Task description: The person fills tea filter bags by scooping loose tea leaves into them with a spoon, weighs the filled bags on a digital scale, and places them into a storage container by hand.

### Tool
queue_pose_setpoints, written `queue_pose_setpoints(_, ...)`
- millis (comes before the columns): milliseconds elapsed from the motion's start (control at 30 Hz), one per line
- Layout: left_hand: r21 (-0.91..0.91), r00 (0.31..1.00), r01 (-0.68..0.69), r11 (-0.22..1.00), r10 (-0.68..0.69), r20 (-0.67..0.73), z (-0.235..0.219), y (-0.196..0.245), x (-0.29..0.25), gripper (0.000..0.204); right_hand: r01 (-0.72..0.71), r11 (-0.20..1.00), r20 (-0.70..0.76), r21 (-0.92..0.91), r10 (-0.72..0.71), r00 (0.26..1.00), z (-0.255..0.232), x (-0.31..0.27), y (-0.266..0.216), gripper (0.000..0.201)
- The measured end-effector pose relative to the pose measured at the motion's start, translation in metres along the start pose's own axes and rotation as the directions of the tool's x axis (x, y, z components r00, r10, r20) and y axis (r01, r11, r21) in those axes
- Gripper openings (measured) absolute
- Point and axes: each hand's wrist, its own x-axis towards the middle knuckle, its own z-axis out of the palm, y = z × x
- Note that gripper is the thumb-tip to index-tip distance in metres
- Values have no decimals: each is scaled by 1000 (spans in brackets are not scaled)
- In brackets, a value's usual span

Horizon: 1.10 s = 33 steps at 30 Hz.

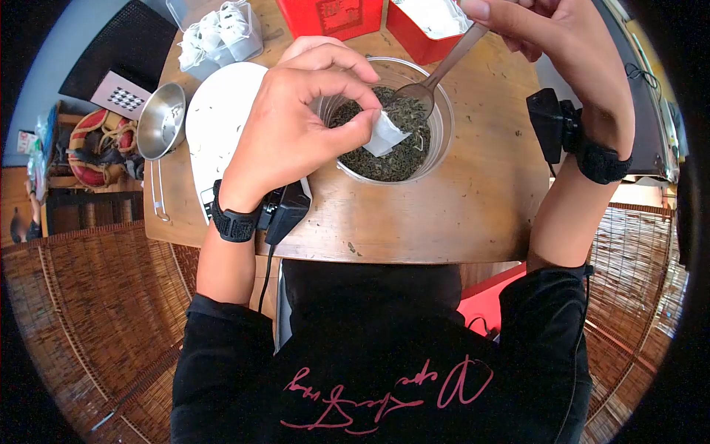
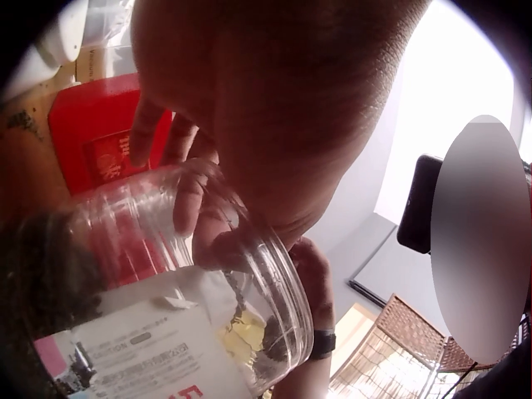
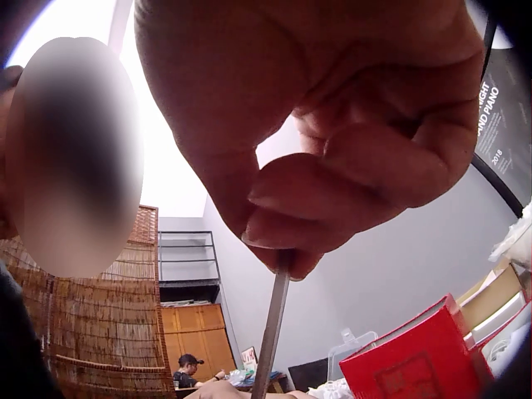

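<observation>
My left hand pinches a small white tea bag between thumb and forefinger, over the mouth of a clear plastic jar. Dark dried tea leaves lie in the jar. With its thumb and fingers, my right hand grips the upper end of a metal spoon, which slants down so its bowl is inside the jar, close to the leaves. In the right wrist view the handle comes out below the fingers. The left wrist view shows the jar's side, with the left fingers at its rim.
Behind the jar stand a red box and a red tin with white contents. A clear container of white tea bags is at the back left. A white oval object and a metal cup with a handle lie left.
</observation>
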Motion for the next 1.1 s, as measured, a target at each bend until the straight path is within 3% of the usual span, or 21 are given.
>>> queue_pose_setpoints(33, 0, 1000, 0, 1000, 0, 1, 0, 0, 0, 8, 0, 1000, -1, 0, 0, 1000, 0, 0, 4, 12)
queue_pose_setpoints(100, 4, 1000, 3, 1000, -3, -5, 0, 0, 0, 9, 138, 989, -52, 49, -135, 989, 0, -2, 17, 12)
queue_pose_setpoints(233, 30, 1000, -7, 1000, 8, -24, 0, -1, 0, 10, 57, 995, -11, 77, -56, 998, -5, -5, 0, 13)
queue_pose_setpoints(333, 40, 1000, -4, 999, 5, -27, 1, -1, 0, 10, 56, 998, -36, -6, -56, 998, -4, -4, 7, 13)
queue_pose_setpoints(433, 54, 999, -4, 999, 6, -40, 0, -1, -1, 11, 136, 983, -16, 125, -135, 991, -5, -2, 12, 12)
queue_pose_setpoints(500, 44, 999, 4, 999, -2, -43, 0, -1, -1, 12, -3, 999, -38, -32, 2, 999, 1, -9, -18, 11)
queue_pose_setpoints(600, 40, 999, 18, 999, -16, -49, 0, -2, 0, 13, -33, 999, -58, 7, 33, 998, 1, -10, -19, 11)
queue_pose_setpoints(733, 68, 998, 20, 997, -15, -67, 0, 0, 0, 13, 70, 994, -41, 79, -67, 997, 2, -11, -12, 12)
queue_pose_setpoints(933, 111, 997, 20, 994, -12, -73, 0, 1, -4, 17, 159, 981, -158, -106, -175, 972, 19, -12, -3, 12)
queue_pose_setpoints(967, 119, 997, 29, 992, -20, -74, 0, 0, -4, 15, 161, 981, -159, -109, -177, 971, 16, -12, -3, 12)
queue_pose_setpoints(1033, 133, 997, 34, 991, -24, -79, -1, -1, -2, 13, 141, 987, -49, 76, -138, 989, 11, -8, -7, 13)
queue_pose_setpoints(1067, 122, 997, 50, 991, -41, -72, -2, -1, -2, 12, 145, 987, -50, 76, -141, 989, 11, -7, -14, 13)
queue_pose_setpoints(1100, 110, 996, 68, 992, -62, -62, -2, -1, -3, 12, 58, 998, -57, 8, -58, 997, 12, -6, -22, 13)
